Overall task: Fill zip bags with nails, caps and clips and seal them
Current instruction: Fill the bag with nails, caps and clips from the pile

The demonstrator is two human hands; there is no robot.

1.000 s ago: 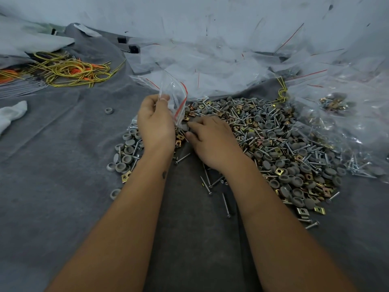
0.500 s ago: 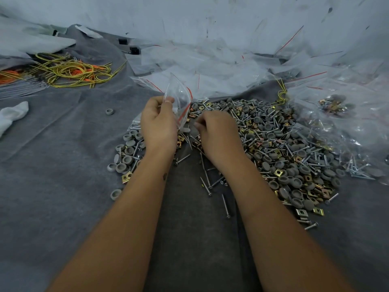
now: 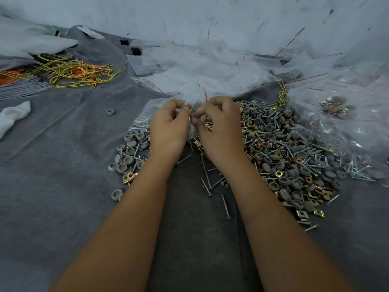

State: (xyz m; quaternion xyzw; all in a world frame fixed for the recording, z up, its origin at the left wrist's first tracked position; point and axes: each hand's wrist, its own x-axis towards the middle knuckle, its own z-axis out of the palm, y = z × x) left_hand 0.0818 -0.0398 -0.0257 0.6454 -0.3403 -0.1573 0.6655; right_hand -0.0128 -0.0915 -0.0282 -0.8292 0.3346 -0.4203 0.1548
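The left hand [image 3: 168, 129] and the right hand [image 3: 221, 127] are meeting knuckle to knuckle over the near edge of the hardware pile; each grip is curling its fingers and pinching the top edge of a small clear zip bag [image 3: 194, 104] between thumb and fingertips, the left on the bag's left part and the right on its right part; the bag is standing between the two hands, its red seal line showing just above the right thumb, and what is lying inside it cannot be told through the plastic; the pile of nails, caps and clips [image 3: 284, 148] is spreading across the grey cloth surface [image 3: 52, 165] to the right of the hands, with grey round caps [image 3: 128, 157] clustering to the left of the left wrist and brass-coloured square clips [image 3: 128, 177] lying among them; loose nails [image 3: 226, 206] are lying scattered on the cloth between the forearms; a heap of empty zip bags [image 3: 189, 66] is lying behind the hands toward the wall; filled bags [image 3: 334, 106] are sitting at the far right; yellow and orange wire [image 3: 69, 72] is coiling at the far left; a white cloth [image 3: 12, 116] is resting at the left edge; a single cap [image 3: 111, 111] is lying apart from the pile.
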